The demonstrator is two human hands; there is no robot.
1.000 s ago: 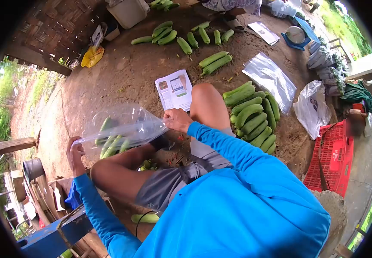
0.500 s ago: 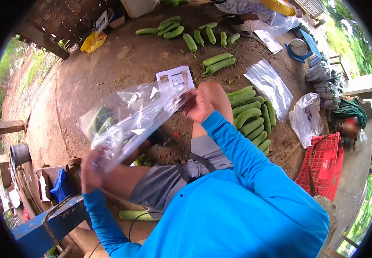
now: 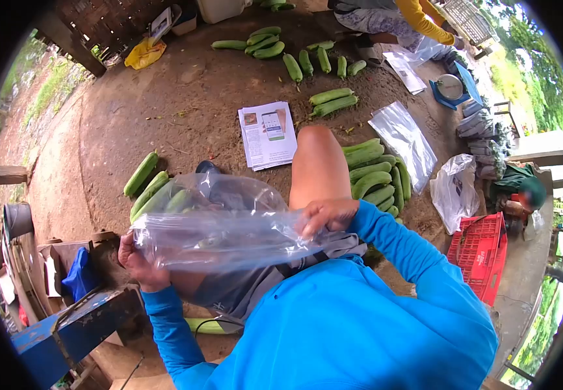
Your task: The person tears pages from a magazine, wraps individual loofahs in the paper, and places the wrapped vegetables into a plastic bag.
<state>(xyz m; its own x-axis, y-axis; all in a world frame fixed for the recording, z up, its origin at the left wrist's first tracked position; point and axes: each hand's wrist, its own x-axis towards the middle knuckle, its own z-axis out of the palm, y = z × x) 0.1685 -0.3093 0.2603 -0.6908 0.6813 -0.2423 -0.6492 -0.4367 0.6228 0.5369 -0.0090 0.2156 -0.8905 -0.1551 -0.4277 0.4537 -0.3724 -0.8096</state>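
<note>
A clear plastic bag [image 3: 229, 240] is stretched sideways over my lap between my two hands. My left hand [image 3: 144, 263] grips its left end, and my right hand [image 3: 327, 218] pinches its right end near my knee. Green gourds [image 3: 140, 174] lie on the ground beyond the left end, some seen through the film. Right of my knee is a pile of green gourds [image 3: 376, 175]. Printed papers [image 3: 268, 135] lie on the ground ahead.
Flat plastic bags [image 3: 404, 140] and a crumpled bag [image 3: 456, 192] lie to the right, by a red crate [image 3: 480, 257]. More gourds [image 3: 265, 44] and a blue scale [image 3: 449, 89] are farther off. A person in yellow sleeves [image 3: 418, 19] crouches at the top; another person [image 3: 522, 192] is at right.
Both hands have come lower and the right one nearer my body, turning the bag from slanted to level. The papers and left gourds show more fully.
</note>
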